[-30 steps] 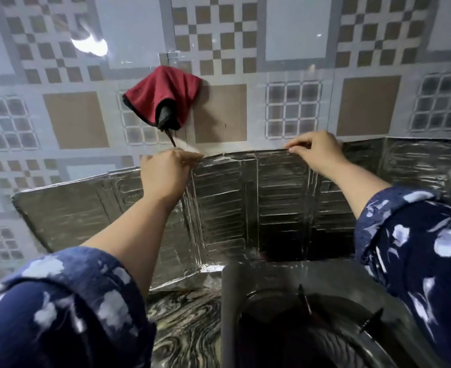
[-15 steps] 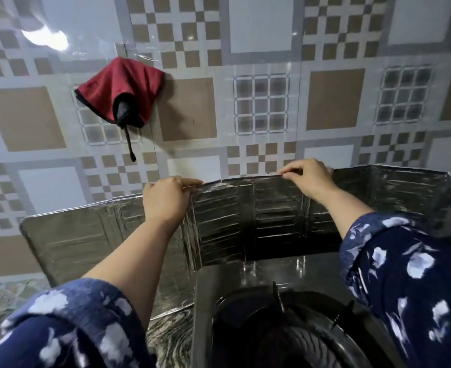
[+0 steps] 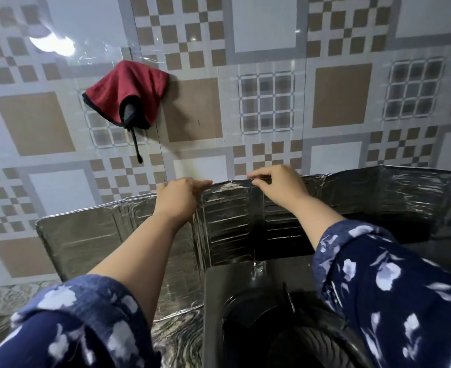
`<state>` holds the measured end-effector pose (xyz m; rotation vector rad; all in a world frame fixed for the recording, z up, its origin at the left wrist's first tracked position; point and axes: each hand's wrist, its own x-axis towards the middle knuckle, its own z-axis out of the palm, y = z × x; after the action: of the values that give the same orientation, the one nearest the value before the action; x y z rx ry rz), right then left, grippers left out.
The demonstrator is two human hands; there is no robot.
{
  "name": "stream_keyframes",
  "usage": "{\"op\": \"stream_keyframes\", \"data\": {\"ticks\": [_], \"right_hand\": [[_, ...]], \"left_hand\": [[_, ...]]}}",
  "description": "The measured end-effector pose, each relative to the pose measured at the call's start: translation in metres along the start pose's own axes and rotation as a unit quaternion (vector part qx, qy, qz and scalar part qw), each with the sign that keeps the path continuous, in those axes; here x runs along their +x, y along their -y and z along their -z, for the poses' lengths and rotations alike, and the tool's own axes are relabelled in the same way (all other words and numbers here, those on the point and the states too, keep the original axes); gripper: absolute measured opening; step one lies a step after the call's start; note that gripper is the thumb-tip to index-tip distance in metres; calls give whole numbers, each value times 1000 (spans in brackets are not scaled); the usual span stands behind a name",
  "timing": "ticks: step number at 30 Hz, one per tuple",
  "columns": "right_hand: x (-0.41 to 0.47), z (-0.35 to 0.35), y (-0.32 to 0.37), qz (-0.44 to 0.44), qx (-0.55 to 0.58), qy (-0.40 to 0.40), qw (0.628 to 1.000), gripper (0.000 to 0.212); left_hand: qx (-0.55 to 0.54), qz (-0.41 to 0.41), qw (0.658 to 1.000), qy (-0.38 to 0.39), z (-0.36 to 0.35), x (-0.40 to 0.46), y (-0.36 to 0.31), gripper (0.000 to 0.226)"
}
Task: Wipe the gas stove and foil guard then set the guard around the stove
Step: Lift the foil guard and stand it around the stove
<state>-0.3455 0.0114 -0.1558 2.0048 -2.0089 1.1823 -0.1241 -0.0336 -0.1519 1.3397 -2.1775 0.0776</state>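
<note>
The foil guard (image 3: 227, 224) stands upright on its lower edge behind the gas stove (image 3: 245, 288), between the stove and the tiled wall (image 3: 272, 35). Its long axis runs left to right along the wall, and its ribbed, shiny face is turned toward the person. It is folded into panels: the left wing (image 3: 91, 235) angles forward and down past the stove's left side, the middle panels sit just behind the stove's back edge, and the right wing (image 3: 415, 192) reaches out toward the right of the view, ending in a vertical edge near the frame border.

The left hand (image 3: 178, 199) grips the top edge of the guard at a fold, its fingers (image 3: 198, 185) closed together over the rim. The right hand (image 3: 280, 185) pinches the same top edge a little to the right, fingers (image 3: 261, 179) clamped on the foil. The two hands are near each other but apart, with a short stretch of bare rim between them.

Above the top edge the wall is open up to a red cloth (image 3: 129, 94) hanging well above and to the left of the left hand. The left wing's bottom edge meets the marbled surface (image 3: 176, 338), where a strip lies open between foil and stove side. The stove's dark burner ring (image 3: 293, 341) sits low in the view, between the two patterned blue sleeves (image 3: 394, 293).
</note>
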Motion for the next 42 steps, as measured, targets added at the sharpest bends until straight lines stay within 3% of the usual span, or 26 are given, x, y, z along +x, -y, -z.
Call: {"op": "stream_keyframes", "data": {"ticks": [6,11,22,27,33,42], "right_hand": [[6,-36,41,7,21,-20,1000,19],[8,-36,44,-17,32,-21,999,17],[-9,-34,61,-41,34,-39,998,18],[-14,-28,67,-57,49,-19,997,18],[-12,-22,72,-63,45,-3,997,15],[-13,-11,71,-77,45,7,996,15]], "left_hand": [[-17,-32,998,47,12,-8,3,48],[104,-17,993,45,31,-16,32,50],[158,-32,981,108,70,-46,43,41],[96,12,987,130,83,-56,31,40],[-23,65,985,161,93,-53,19,66],[-101,88,979,151,88,-54,11,50]]}}
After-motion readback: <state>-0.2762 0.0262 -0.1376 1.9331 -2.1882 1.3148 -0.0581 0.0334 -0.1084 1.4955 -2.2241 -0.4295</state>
